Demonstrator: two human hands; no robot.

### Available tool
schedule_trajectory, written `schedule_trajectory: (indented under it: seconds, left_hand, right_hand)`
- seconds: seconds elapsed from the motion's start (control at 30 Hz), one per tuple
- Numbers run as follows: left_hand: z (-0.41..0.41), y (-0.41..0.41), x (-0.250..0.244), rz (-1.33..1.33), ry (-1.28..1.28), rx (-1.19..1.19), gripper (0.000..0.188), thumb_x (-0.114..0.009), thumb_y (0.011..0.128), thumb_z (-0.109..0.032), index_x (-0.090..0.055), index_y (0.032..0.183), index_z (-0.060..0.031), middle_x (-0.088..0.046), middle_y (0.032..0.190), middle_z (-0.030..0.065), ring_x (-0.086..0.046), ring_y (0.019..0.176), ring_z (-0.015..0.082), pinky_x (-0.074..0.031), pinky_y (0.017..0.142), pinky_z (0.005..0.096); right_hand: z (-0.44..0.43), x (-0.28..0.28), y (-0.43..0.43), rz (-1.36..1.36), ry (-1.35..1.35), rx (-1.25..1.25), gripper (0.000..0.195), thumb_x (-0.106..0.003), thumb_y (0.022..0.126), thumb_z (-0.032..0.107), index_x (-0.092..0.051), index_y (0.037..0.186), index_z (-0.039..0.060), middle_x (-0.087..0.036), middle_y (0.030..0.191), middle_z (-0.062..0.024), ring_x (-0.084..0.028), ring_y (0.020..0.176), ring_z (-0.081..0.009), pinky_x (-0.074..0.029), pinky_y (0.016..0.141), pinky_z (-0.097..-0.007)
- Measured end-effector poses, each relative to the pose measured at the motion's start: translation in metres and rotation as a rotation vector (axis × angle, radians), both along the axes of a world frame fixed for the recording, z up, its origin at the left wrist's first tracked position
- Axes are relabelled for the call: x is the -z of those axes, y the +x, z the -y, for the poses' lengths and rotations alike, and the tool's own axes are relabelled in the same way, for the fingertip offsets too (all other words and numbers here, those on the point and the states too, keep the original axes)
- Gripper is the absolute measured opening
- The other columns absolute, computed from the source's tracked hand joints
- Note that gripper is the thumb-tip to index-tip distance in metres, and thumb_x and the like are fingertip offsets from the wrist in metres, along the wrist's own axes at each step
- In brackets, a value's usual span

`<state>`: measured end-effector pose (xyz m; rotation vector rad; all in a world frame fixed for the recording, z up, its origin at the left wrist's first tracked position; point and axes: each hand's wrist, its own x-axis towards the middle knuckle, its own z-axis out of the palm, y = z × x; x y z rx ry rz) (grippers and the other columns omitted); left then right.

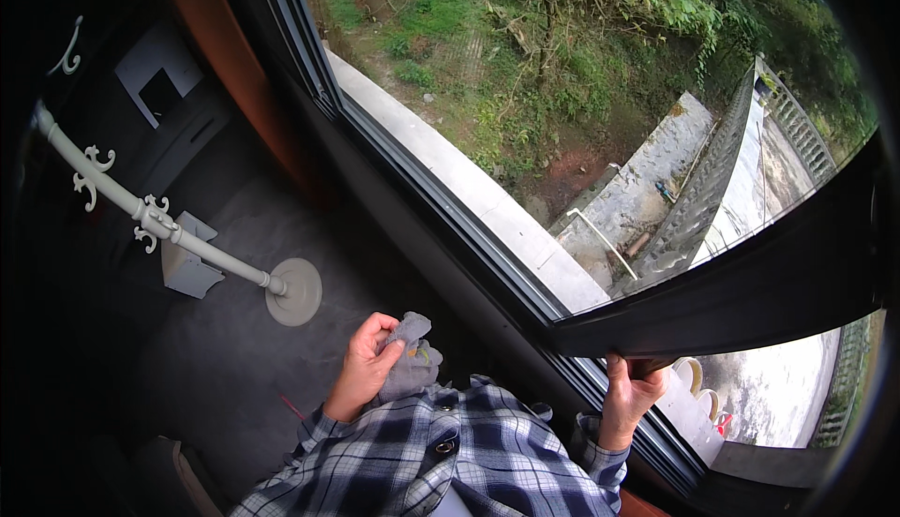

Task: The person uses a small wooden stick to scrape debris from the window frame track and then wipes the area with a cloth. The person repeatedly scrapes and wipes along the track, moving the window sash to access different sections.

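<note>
A crumpled grey cloth [411,369] with a small yellow-green and orange mark is pinched in my left hand [365,362], in front of my plaid shirt. To the right, my right hand [629,397] grips the edge of a dark sliding window sash [675,331]. Its thumb presses on the near side while the other fingers go partly out of sight behind the frame. Glass [562,130] fills the sash above the hand. Below the sash, metal tracks [598,380] run along the sill.
A cream coat stand [218,260] with curled hooks stands on the grey floor [239,369] at left, a small white stand [186,264] behind it. An orange-brown curtain [232,67] hangs by the window. Outside are a pale ledge [478,193], a white pipe [605,243] and a balustrade [798,123].
</note>
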<state>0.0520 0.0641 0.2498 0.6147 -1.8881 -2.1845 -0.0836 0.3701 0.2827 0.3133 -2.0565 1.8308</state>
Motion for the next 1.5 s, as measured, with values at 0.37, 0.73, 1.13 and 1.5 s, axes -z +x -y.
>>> schedule_trajectory:
  seconds: [0.37,0.73,1.13,1.5]
  left_hand:
    - [-0.053,-0.008,0.002,-0.011,-0.03,0.182,0.014,-0.057,0.098,0.001,-0.054,0.111,-0.0019,-0.061,0.101,0.0007,-0.058,0.094,0.0052,-0.048,0.084,0.0232]
    - [-0.076,-0.016,0.003,-0.044,-0.056,0.296,0.01,-0.056,0.101,-0.003,-0.053,0.11,-0.0018,-0.063,0.094,0.0014,-0.059,0.089,0.0054,-0.049,0.082,0.0239]
    - [-0.054,-0.017,0.004,-0.03,-0.086,0.313,0.009,-0.057,0.1,-0.003,-0.054,0.109,-0.0018,-0.062,0.095,0.0011,-0.06,0.089,0.0052,-0.049,0.08,0.0233]
    - [0.078,-0.006,0.018,-0.046,-0.002,0.188,0.013,-0.056,0.1,0.0,-0.054,0.112,-0.002,-0.065,0.101,0.0017,-0.06,0.093,0.0046,-0.049,0.084,0.0229]
  right_hand:
    - [-0.137,0.037,0.038,-0.102,0.078,0.214,0.028,-0.069,0.094,0.013,-0.065,0.116,-0.0042,-0.068,0.105,-0.0084,-0.062,0.086,-0.0124,-0.051,0.08,-0.0258]
    - [-0.157,-0.022,0.098,-0.476,0.506,0.999,0.057,-0.075,0.093,0.035,-0.06,0.129,-0.0055,-0.063,0.131,-0.0219,-0.06,0.096,-0.0255,-0.049,0.085,-0.0357]
    - [-0.119,-0.031,0.101,-0.451,0.312,1.006,0.034,-0.052,0.106,0.028,-0.062,0.109,-0.0046,-0.056,0.079,-0.0066,-0.045,0.057,-0.0116,-0.036,0.05,-0.0254]
    - [0.115,-0.039,0.03,-0.46,0.687,0.043,0.034,-0.053,0.085,-0.014,-0.066,0.115,-0.0063,-0.066,0.112,-0.0184,-0.067,0.097,-0.0313,-0.057,0.077,-0.0353]
